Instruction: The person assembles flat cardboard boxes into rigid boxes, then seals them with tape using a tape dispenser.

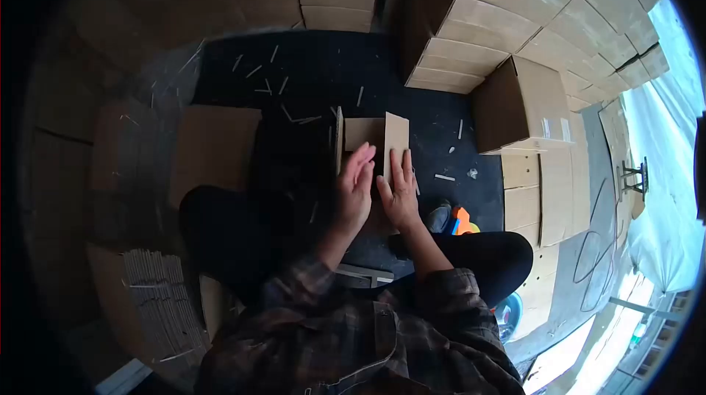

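A small cardboard box (362, 131) stands between my knees with its top flaps raised. My right hand (400, 193) lies with fingers spread on the box's right flap (397, 130). Over the left side of the box is my left hand (356, 190), fingers stretched out and nothing in them, its palm turned toward the right. The near part of the box is hidden behind both hands and wrists.
An orange, blue and yellow object (462, 220) lies by my right knee. Cardboard scraps (444, 177) litter the dark floor (309, 64). Stacked cartons (507, 20) rise ahead and right; an open carton (540, 104) stands there. Flat cardboard bundles (158, 296) are at lower left.
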`<state>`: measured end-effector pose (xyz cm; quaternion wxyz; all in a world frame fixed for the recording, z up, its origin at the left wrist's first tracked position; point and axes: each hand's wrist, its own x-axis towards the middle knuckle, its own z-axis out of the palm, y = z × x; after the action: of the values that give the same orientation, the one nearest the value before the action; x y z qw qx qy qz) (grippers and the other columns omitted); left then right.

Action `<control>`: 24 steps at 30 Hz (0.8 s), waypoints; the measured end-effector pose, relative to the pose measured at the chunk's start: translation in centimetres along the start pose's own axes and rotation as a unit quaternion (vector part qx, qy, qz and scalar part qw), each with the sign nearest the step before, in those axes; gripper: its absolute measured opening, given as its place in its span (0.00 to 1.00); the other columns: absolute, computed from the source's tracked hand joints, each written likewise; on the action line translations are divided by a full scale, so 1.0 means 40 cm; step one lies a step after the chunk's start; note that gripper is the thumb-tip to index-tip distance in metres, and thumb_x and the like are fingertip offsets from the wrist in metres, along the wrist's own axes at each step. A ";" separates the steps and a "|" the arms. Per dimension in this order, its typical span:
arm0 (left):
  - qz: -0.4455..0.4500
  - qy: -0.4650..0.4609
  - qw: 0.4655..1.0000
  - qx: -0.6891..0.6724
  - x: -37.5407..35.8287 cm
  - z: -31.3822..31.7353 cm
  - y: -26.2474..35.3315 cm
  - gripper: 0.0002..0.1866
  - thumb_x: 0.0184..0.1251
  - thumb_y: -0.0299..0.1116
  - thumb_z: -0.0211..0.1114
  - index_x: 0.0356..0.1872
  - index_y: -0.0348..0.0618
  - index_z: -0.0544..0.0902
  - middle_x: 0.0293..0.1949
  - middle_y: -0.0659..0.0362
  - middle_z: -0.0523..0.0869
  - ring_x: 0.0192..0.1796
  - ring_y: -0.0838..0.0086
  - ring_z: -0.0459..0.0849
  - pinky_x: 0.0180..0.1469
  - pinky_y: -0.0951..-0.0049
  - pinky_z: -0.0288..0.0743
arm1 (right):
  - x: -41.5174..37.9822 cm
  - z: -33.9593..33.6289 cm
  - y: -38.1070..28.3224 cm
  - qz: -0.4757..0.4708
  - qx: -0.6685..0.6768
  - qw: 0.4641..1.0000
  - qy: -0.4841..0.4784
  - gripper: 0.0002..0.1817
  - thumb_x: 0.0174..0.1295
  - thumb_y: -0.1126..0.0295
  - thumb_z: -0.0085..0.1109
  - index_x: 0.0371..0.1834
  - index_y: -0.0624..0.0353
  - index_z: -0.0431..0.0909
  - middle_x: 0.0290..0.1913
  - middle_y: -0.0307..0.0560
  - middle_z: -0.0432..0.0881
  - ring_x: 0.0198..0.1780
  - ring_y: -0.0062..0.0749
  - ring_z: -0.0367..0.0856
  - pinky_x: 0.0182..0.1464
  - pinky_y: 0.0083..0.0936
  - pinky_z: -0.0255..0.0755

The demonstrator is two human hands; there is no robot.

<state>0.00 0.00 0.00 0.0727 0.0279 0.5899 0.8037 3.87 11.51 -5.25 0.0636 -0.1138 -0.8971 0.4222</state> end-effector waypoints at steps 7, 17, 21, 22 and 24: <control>0.038 -0.061 0.974 0.214 0.043 -0.145 -0.050 0.32 0.76 0.33 0.49 0.75 0.39 0.47 0.76 0.48 0.51 0.78 0.60 0.49 0.76 0.64 0.44 | -0.008 -0.022 -0.039 0.017 -0.071 0.997 -0.008 0.35 0.61 0.55 0.59 0.73 0.38 0.61 0.77 0.61 0.45 0.68 0.66 0.61 0.66 0.47 0.63; 0.039 -0.020 0.806 0.591 0.027 -0.001 -0.138 0.32 0.71 0.44 0.52 0.75 0.58 0.56 0.76 0.53 0.51 0.75 0.42 0.49 0.62 0.36 0.61 | -0.026 -0.022 -0.014 0.033 -0.042 0.999 -0.001 0.30 0.64 0.58 0.55 0.72 0.34 0.63 0.78 0.59 0.44 0.69 0.64 0.61 0.64 0.45 0.67; 0.060 -0.034 0.741 0.668 0.025 -0.006 -0.146 0.31 0.71 0.48 0.49 0.74 0.59 0.59 0.76 0.57 0.51 0.75 0.43 0.48 0.62 0.39 0.61 | -0.027 -0.011 0.000 0.013 -0.051 0.999 0.000 0.27 0.66 0.60 0.51 0.70 0.35 0.65 0.78 0.58 0.43 0.69 0.64 0.60 0.64 0.45 0.67; 0.062 -0.038 0.732 0.677 0.022 -0.004 -0.147 0.30 0.71 0.48 0.49 0.74 0.60 0.60 0.76 0.58 0.51 0.75 0.44 0.48 0.62 0.40 0.61 | -0.028 -0.012 0.002 0.006 -0.059 0.998 0.005 0.26 0.67 0.60 0.50 0.70 0.35 0.66 0.78 0.58 0.43 0.69 0.64 0.60 0.65 0.45 0.66; 0.065 -0.036 0.729 0.680 0.019 0.003 -0.149 0.30 0.71 0.48 0.50 0.73 0.60 0.61 0.76 0.59 0.52 0.75 0.44 0.48 0.62 0.41 0.61 | -0.027 -0.011 0.002 0.013 -0.054 0.998 0.004 0.25 0.68 0.60 0.49 0.69 0.36 0.67 0.77 0.58 0.43 0.69 0.64 0.60 0.65 0.45 0.65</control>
<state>-0.25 1.97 -5.67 0.0025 0.1371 0.9724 0.1886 5.04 11.58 -5.05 0.0553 -0.1300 -0.9167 0.3738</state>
